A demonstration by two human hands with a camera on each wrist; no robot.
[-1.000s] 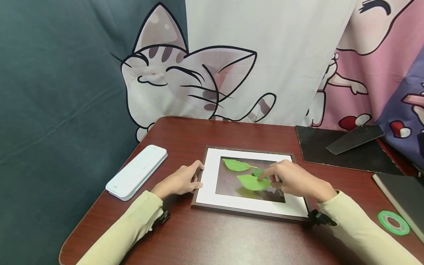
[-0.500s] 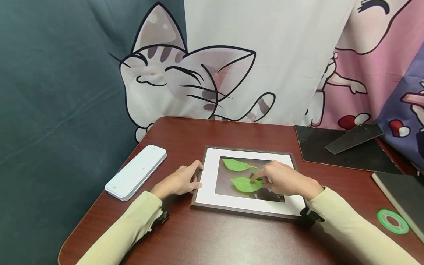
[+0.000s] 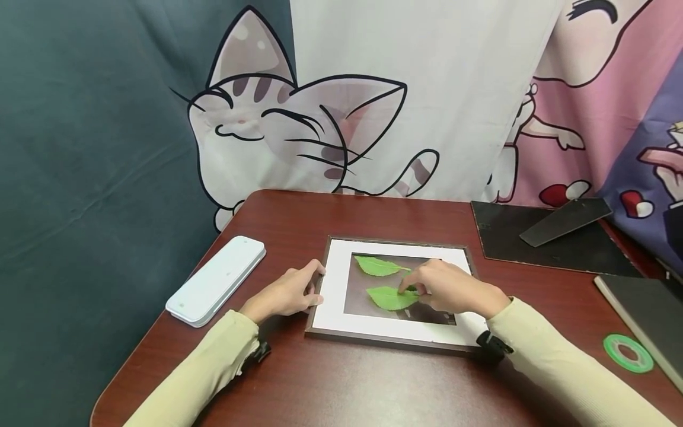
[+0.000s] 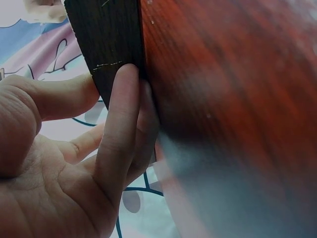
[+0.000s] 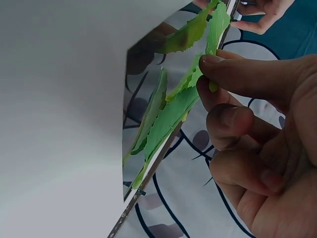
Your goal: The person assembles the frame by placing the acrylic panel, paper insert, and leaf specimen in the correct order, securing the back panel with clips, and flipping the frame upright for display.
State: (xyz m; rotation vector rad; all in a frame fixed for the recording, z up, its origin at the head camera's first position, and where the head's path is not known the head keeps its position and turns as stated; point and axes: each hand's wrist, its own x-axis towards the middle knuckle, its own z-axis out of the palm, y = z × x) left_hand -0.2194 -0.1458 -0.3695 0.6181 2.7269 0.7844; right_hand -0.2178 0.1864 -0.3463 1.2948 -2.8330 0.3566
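A dark-edged picture frame (image 3: 392, 340) with a white mat lies on the table. My left hand (image 3: 286, 289) holds its left edge; in the left wrist view the fingers (image 4: 119, 124) lie against the frame's dark side (image 4: 106, 44). Over the dark glossy middle of the frame, my right hand (image 3: 453, 287) pinches the stem end of a green leaf (image 3: 392, 298). In the right wrist view that leaf (image 5: 218, 29) extends from between thumb and forefinger. Another green leaf (image 3: 379, 266) lies farther back, and a third is mostly hidden by the right hand.
A white slim case (image 3: 216, 281) lies at the table's left edge. At the back right is a black backing board (image 3: 501, 237) with a stand leg (image 3: 565, 222). A dark notebook (image 3: 645, 314) and a green tape roll (image 3: 628, 353) are at the right. A printed curtain (image 3: 453, 107) hangs behind.
My right hand has moved left over the frame with the pinched leaf, bringing it below the far leaf. The left hand stays at the frame's edge. The head view has shifted slightly.
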